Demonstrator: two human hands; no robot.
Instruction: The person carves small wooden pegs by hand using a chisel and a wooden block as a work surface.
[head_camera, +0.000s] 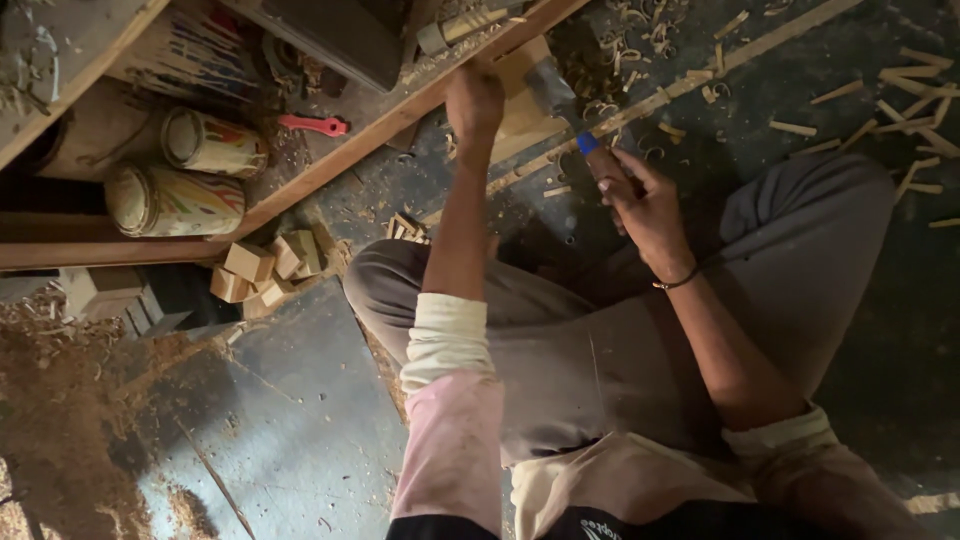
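The person's rolled pink-and-cream sleeves (450, 400) and grey trousers (590, 350) lie nearest the camera; the person sits cross-legged on a dark floor (290, 420). The left hand (474, 100) reaches forward, fingers closed over the top edge of a pale wooden block (520, 110) standing on the floor. The right hand (640, 200) has its fingers wrapped around the blue-banded handle of a chisel (560, 100), whose blade is angled against the block's right edge. Wood shavings (900, 110) are scattered over the floor's upper right corner. Along the left edge, two painted cans (190, 170) lie on their sides behind a slanted wooden plank (330, 165), with small wood offcuts (265, 270) just below it and sawdust (60, 400) toward the lower left corner.
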